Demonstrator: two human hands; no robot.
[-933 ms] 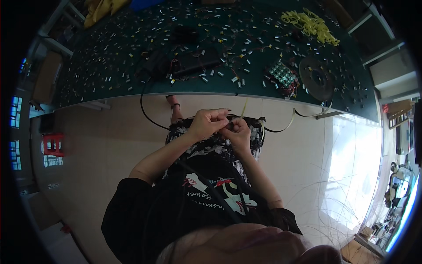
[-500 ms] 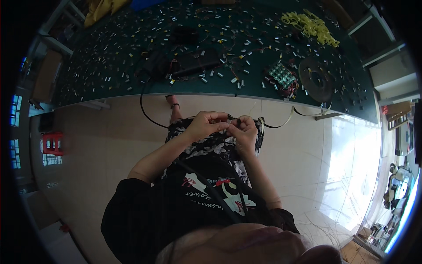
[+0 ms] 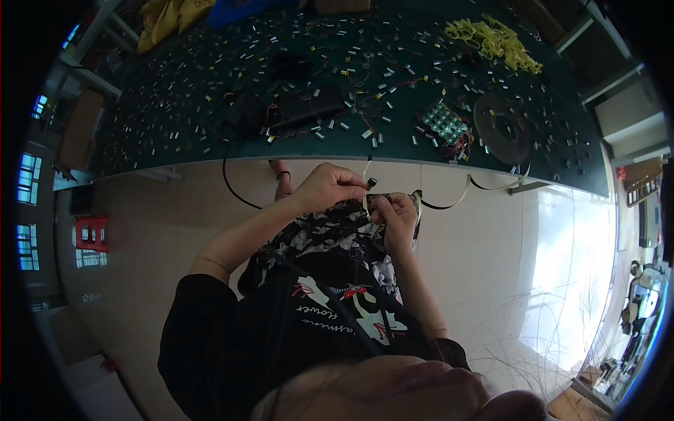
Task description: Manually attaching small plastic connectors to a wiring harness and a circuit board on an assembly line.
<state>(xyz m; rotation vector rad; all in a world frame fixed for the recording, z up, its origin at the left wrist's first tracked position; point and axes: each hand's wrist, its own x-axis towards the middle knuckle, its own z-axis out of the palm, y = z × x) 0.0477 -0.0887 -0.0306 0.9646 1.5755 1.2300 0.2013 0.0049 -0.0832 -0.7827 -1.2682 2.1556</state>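
Note:
Both of my hands are together over my lap, just short of the table's near edge. Thumb and fingertips of my left hand (image 3: 330, 188) pinch a thin pale yellow strip (image 3: 366, 203), which runs up and down between the hands. Against its upper part shows a small dark piece (image 3: 371, 182), too small to name. My right hand (image 3: 395, 216) is closed beside the strip's lower part, its fingers curled in. What sits inside the right fingertips is hidden.
Many small silver motors with wires lie over the green table (image 3: 203, 151). On it are a yellow heap of strips (image 3: 495, 43), a round reel (image 3: 502, 128), a green block of parts (image 3: 445, 123) and a black device (image 3: 309, 109). A pale tape (image 3: 449, 203) hangs from the reel.
My hands have drawn slightly apart. The pale strip and dark piece now show between them. My left hand has risen a little, and my right hand has lowered slightly.

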